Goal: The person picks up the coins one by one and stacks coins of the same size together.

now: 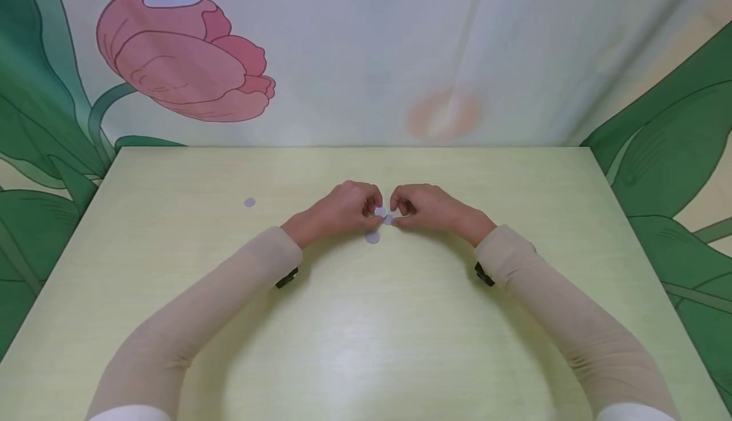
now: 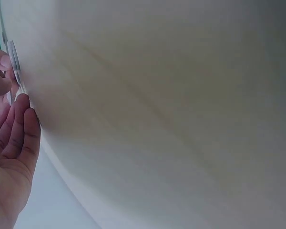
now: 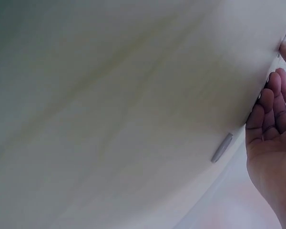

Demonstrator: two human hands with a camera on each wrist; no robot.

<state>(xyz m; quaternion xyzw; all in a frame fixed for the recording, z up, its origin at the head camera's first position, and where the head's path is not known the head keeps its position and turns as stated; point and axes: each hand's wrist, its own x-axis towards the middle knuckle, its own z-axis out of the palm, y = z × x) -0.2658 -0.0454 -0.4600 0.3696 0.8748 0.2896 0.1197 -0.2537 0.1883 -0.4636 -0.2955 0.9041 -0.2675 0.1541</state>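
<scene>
Small, round, pale lilac discs, 4 in the head frame: 1 disc [image 1: 250, 202] lies flat, left of centre; 1 disc [image 1: 373, 237] lies flat near mid-frame; just above, the left hand [image 1: 350, 208] pinches 1 disc [image 1: 380, 211]; 1 disc [image 1: 389, 219] sits at the right hand's [image 1: 430, 207] thumb tip.

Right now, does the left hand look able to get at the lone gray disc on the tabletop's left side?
Probably yes: nothing shows between the left hand and the lone gray disc. That hand seems to pinch a small pale disc, though, so it may need freeing first.
</scene>
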